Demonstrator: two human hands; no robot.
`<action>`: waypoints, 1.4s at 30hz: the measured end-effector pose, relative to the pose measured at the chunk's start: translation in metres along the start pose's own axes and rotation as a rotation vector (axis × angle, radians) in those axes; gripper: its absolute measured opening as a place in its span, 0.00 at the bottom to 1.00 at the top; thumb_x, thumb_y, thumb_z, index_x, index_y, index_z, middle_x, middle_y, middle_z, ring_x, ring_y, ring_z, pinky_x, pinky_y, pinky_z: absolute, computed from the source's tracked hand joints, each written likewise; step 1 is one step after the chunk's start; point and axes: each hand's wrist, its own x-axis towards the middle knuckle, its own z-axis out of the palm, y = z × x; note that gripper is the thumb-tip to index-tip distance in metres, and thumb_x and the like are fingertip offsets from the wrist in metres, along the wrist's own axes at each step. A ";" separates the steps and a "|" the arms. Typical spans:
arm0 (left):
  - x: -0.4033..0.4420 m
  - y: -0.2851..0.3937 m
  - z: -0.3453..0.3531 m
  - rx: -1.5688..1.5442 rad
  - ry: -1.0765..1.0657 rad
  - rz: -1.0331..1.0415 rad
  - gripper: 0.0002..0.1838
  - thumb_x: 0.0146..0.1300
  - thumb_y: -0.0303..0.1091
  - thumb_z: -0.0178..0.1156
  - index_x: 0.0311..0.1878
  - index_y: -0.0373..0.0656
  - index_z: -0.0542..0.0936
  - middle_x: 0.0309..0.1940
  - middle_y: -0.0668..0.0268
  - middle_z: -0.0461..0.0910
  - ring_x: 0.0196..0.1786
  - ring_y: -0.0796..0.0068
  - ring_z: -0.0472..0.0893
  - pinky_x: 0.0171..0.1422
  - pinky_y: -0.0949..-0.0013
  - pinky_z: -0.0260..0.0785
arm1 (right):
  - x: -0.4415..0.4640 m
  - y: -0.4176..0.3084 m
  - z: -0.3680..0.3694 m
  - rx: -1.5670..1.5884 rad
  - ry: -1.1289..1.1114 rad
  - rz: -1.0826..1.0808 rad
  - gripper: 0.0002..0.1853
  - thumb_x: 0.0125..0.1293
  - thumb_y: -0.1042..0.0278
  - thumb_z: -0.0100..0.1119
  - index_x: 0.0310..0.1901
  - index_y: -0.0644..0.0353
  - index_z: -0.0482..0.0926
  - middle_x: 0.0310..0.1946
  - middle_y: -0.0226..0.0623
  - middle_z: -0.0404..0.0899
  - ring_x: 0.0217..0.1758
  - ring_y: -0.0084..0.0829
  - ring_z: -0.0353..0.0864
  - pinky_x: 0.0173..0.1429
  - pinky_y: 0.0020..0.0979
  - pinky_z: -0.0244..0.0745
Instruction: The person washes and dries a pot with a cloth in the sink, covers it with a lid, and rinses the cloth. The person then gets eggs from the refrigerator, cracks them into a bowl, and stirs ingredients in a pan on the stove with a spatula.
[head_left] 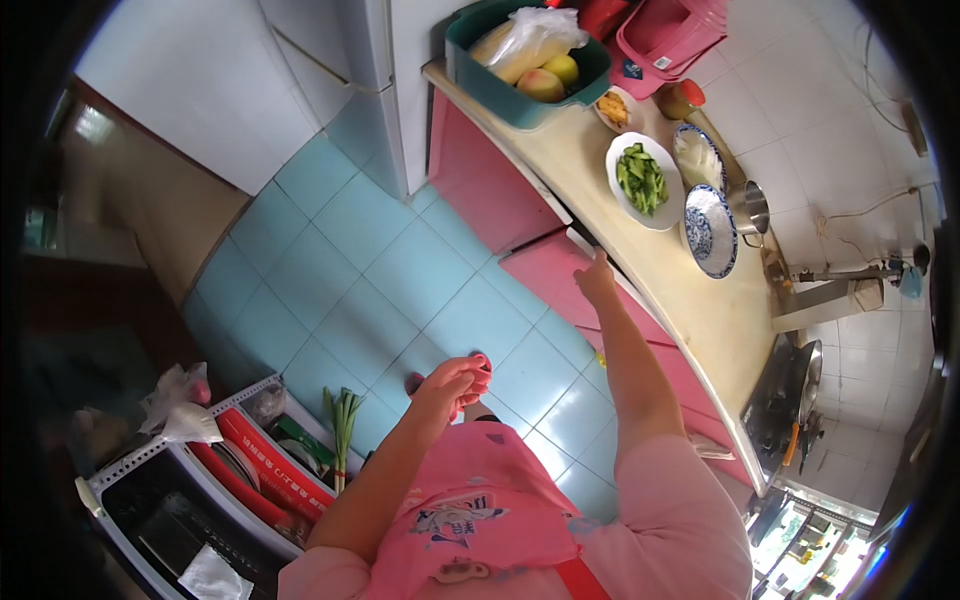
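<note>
My right hand [597, 278] reaches down to the pink cabinet door [545, 275] under the counter. Its fingers close on the door's upper edge, just below a white strip [580, 243]; the fingertips are partly hidden. That door stands out a little from the pink panel [480, 180] beside it. In front of my pink apron [470, 510], my left hand [455, 385] hangs with curled fingers and nothing visible in them. On the counter above the door sit a white plate of cut green vegetable [642, 180] and a blue-and-white bowl [711, 232].
Along the counter [690, 320] are a green basin [480, 90] with fruit, a small dish [618, 108], a jar [682, 98], a metal pot [750, 205] and a stove [765, 420]. A rack [120, 470] and green onions [342, 430] are at lower left.
</note>
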 end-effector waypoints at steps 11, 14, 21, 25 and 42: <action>0.027 -0.010 -0.033 -0.056 0.055 0.004 0.16 0.70 0.36 0.50 0.58 0.41 0.72 0.47 0.62 0.79 0.47 0.73 0.79 0.49 0.69 0.69 | -0.153 0.013 0.016 -0.077 -0.471 -0.132 0.40 0.58 0.65 0.61 0.70 0.62 0.53 0.32 0.48 0.81 0.42 0.50 0.81 0.48 0.46 0.74; 0.030 -0.009 -0.040 -0.104 0.071 0.018 0.16 0.70 0.36 0.51 0.58 0.42 0.73 0.47 0.62 0.80 0.47 0.73 0.79 0.49 0.68 0.69 | -0.169 0.022 0.011 -0.217 -0.540 -0.225 0.37 0.59 0.65 0.61 0.69 0.61 0.58 0.28 0.43 0.81 0.32 0.42 0.83 0.39 0.41 0.77; 0.050 -0.034 -0.052 -0.140 0.093 -0.008 0.17 0.70 0.37 0.52 0.58 0.42 0.73 0.47 0.62 0.80 0.47 0.73 0.79 0.52 0.67 0.70 | -0.011 0.071 0.059 0.467 -0.122 0.119 0.28 0.66 0.67 0.53 0.67 0.59 0.63 0.32 0.40 0.80 0.23 0.30 0.79 0.24 0.35 0.76; 0.066 -0.050 -0.059 -0.084 0.158 -0.054 0.17 0.69 0.39 0.53 0.58 0.42 0.73 0.48 0.62 0.79 0.47 0.73 0.79 0.55 0.68 0.69 | 0.117 0.109 0.115 -0.262 0.542 -0.502 0.27 0.67 0.64 0.52 0.65 0.67 0.65 0.46 0.51 0.79 0.46 0.46 0.80 0.52 0.51 0.74; 0.127 -0.090 -0.070 -0.024 0.164 -0.182 0.17 0.72 0.41 0.51 0.60 0.48 0.72 0.53 0.65 0.77 0.52 0.74 0.76 0.58 0.66 0.68 | 0.247 0.150 0.152 -0.344 0.528 -0.386 0.27 0.72 0.57 0.46 0.67 0.62 0.62 0.68 0.51 0.60 0.72 0.45 0.60 0.74 0.43 0.56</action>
